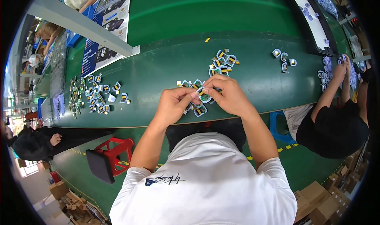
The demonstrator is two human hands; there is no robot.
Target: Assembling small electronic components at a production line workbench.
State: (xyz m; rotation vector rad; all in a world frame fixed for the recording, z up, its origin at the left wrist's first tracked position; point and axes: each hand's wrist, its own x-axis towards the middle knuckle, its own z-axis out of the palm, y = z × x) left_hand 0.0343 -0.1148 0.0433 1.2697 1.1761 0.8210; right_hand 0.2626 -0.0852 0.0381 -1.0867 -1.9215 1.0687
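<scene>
Over a cluster of small pale-blue plastic housings (pixel 200 111), my two hands meet near the table's front edge. My left hand (pixel 173 102) pinches the left side of one such housing (pixel 203 95), which has a green circuit board and a yellow strip in it. On its other side, the fingers of my right hand (pixel 227 93) close around the same piece. Fingertips cover part of it. Just beyond my right hand lies another group of housings (pixel 220 60) with yellow strips and white tabs.
On the green table (pixel 170 62), more housings (pixel 98 92) and loose circuit boards (pixel 76 94) lie at left, a few housings (pixel 284 58) at right. A grey metal post (pixel 79 25) stands over a printed sheet (pixel 111 23). A co-worker's hands (pixel 342 68) work at far right. A red stool (pixel 118 150) stands left.
</scene>
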